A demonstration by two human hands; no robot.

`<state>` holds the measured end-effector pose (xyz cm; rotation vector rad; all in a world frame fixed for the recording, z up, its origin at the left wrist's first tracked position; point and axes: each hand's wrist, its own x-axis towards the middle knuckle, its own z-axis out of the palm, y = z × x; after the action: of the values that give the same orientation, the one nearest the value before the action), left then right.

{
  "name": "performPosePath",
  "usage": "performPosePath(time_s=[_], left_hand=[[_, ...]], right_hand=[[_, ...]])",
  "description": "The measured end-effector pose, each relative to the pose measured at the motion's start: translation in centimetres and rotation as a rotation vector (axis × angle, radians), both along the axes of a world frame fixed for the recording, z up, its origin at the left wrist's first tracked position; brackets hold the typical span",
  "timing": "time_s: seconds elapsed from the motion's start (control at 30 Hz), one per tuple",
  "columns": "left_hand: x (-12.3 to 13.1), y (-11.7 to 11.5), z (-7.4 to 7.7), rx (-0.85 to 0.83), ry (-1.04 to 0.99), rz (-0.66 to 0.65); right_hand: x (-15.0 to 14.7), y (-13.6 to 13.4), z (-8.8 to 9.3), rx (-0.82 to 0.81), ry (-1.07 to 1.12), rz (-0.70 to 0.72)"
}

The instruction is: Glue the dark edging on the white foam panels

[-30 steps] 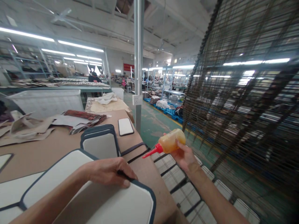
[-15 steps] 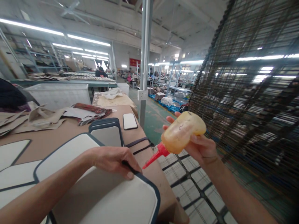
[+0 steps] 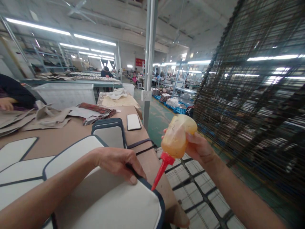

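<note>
My left hand (image 3: 121, 163) pinches the far edge of a white panel with dark navy edging (image 3: 119, 203), thumb on its white face. In my right hand (image 3: 196, 144) is a yellowish squeeze bottle (image 3: 177, 135), tipped downward. Its red nozzle (image 3: 162, 170) points at the panel's navy edge, to the right of my left fingers; the tip is at or just above the edge, I cannot tell which. More white panels with navy edging (image 3: 71, 152) lie under and beside my left forearm. Past my left hand is a stack of similar panels (image 3: 108, 133).
A small white panel (image 3: 133, 122) lies near the brown table's (image 3: 78, 130) right edge. Fabric pieces (image 3: 45, 117) lie at the left, by another person's hand (image 3: 7, 103). A metal post (image 3: 148, 63) rises beyond the table. Wire racks (image 3: 252, 105) stand to the right.
My right hand has moved left and tilted the bottle more steeply, bringing the red nozzle down to the panel's edge. My left hand keeps its grip. Another person's hand has come into view at left.
</note>
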<state>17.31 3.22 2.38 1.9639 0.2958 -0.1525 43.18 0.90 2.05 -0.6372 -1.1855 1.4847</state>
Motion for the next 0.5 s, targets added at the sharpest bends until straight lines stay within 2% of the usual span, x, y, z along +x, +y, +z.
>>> performPosePath(time_s=[0.37,0.5], left_hand=[[0.7,-0.7,-0.8,-0.060,-0.025,-0.009],[0.7,-0.9,-0.7,-0.065,-0.029,-0.007]], right_hand=[[-0.2,1.2,-1.8,0.027,0.010,0.038],[-0.2,1.2,-1.9,0.041,0.003,0.042]])
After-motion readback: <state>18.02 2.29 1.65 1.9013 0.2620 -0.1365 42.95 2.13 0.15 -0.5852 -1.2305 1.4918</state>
